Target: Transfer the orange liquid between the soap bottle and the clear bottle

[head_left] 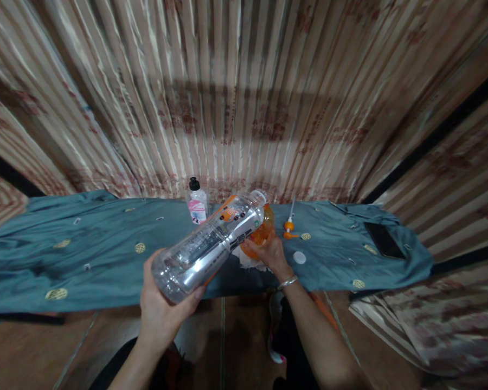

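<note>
My left hand [162, 309] is wrapped round the base of a large clear bottle [205, 249] with an orange and silver label. The bottle is tilted, its open mouth pointing up and right, close over an orange bottle [263, 233]. My right hand [270, 252] grips the orange bottle, which stands by a white tissue [248, 261]. Whether the two bottles touch is unclear. An orange pump head [289, 228] with a clear tube lies to the right, and a white round cap [299, 257] is nearer me.
A clear bottle [197, 204] with a black cap and pink label stands at the back. A dark phone [384, 240] lies on the right of the teal cloth [109, 254]. Striped curtains [236, 108] hang behind the table.
</note>
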The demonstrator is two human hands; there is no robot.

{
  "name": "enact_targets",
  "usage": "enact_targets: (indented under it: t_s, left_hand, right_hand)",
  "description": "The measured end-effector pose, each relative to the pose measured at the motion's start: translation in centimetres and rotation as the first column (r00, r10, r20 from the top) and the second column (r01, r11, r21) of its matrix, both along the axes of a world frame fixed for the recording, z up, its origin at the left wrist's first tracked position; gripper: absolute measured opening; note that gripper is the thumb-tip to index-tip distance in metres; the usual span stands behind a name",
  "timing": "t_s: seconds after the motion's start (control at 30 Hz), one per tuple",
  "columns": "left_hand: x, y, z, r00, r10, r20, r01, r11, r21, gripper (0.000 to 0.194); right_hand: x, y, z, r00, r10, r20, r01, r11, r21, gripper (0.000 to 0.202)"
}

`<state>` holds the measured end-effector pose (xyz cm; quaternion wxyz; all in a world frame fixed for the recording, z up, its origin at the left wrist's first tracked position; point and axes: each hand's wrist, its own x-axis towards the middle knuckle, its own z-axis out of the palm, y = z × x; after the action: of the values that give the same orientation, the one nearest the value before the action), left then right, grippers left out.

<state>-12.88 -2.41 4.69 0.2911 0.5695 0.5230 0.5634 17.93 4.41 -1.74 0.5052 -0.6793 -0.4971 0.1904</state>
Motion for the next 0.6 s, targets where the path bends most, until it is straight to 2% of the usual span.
enact_targets:
  t_s: [0.13,0.37,0.47,0.53,0.6]
  left_hand:
    - [-0.1,0.0,0.4,0.998,-0.063,-0.013,0.062,0.997,-0.035,0.093]
    - [2.0,-1.1,0.8,0.992,0.065,0.104,-0.064,0.998,-0.013,0.091]
    - [1.5,-0.8,0.6,0.997,0.034,0.072,-0.032,0.999,-0.028,0.091]
    - [0.8,-0.5,0.5,0.999,-0.038,0.028,0.039,0.998,-0.052,0.091]
    - [0.5,-0.4,0.3,0.999,-0.029,0.022,0.030,0.998,-0.049,0.091]
  right_hand:
    - [0.2,0.1,-0.3,1.000,0.022,-0.007,-0.022,1.000,0.006,0.068]
    - [0.2,0.0,-0.3,1.000,0.005,0.007,-0.005,1.000,0.012,0.074]
    - [0.1,0.0,-0.4,1.000,0.001,0.022,-0.001,1.000,-0.014,0.069]
    - [0.2,0.0,-0.4,0.999,-0.007,0.034,0.008,1.000,-0.024,0.068]
    - [0.2,0.0,-0.4,0.999,-0.004,0.041,0.006,1.000,-0.030,0.069]
